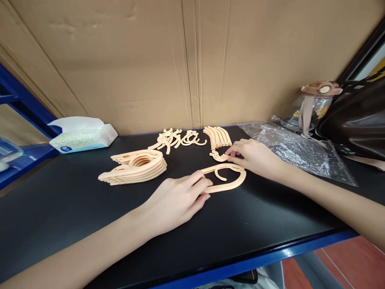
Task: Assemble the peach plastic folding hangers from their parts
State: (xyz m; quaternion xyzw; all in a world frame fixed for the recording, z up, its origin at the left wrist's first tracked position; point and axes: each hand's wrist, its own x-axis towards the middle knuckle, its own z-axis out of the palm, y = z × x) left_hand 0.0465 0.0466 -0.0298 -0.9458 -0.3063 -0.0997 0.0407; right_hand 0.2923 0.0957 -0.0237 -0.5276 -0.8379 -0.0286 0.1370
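My left hand [180,196] is closed on the left end of a cream plastic folding hanger [231,184], which lies folded on the black table with its hook turned inward. Just beyond the hanger's right end, my right hand [255,158] has its thumb and fingers bent together at some short curved cream pieces [219,156]. Its fingertips partly cover these pieces, and any piece between them is hidden. To the left is a neat stack of folded cream hangers [138,170]. Loose cream hooks [168,139] lie heaped behind, and several curved hanger arms [217,136] sit side by side.
A tissue pack [81,138] stands at the back left. Crumpled clear plastic wrap [294,148] spreads over the right side, near a clear bottle with a strap [319,104] and a dark bag [357,116]. Cardboard [135,68] walls the back; a blue edge [270,257] borders the front.
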